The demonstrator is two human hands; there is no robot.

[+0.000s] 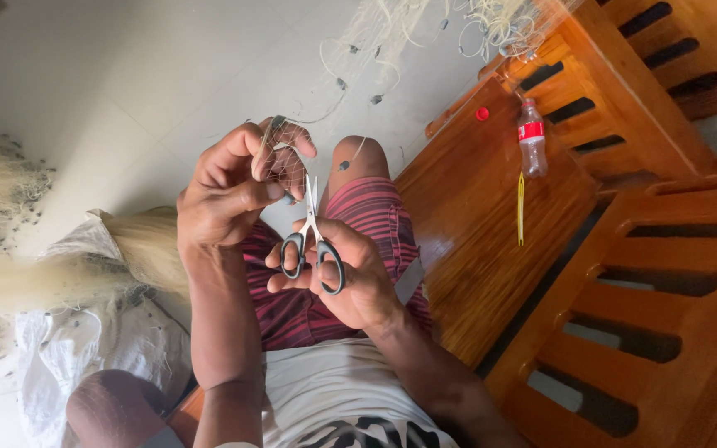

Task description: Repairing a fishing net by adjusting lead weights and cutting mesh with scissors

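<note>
Black-handled scissors [313,249] in right hand [350,278]

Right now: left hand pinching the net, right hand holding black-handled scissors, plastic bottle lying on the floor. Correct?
One thing is off: the plastic bottle lies on the wooden bench, not the floor, as the head view shows. The rest holds: the left hand pinches the net and the right hand holds the black-handled scissors.

head view, looking steeply down, close over lap and floor
</note>
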